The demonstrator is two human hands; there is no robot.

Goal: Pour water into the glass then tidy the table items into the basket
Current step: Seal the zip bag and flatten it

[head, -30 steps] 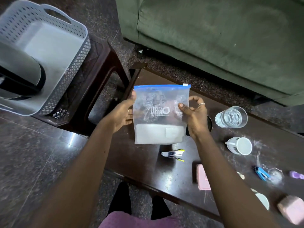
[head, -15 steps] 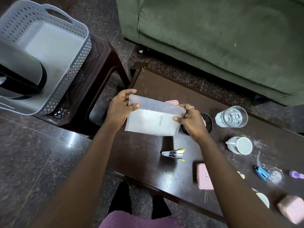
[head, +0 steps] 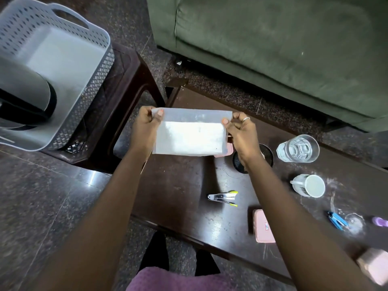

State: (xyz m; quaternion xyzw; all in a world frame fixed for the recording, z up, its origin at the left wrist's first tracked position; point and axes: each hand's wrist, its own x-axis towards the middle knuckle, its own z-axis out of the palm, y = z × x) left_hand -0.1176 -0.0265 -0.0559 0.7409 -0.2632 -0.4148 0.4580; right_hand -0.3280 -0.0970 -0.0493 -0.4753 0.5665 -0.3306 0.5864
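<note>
Plastic bag [head: 190,136], long axis crosswise, corners in pinch of left hand [head: 144,128] and right hand [head: 241,134].

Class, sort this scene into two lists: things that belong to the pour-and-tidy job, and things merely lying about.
Job: folded bag, pinched by left hand and right hand; glass; basket; kettle; stapler; mug; pink case.
Lying about: green sofa; wooden stool under the basket.
</note>
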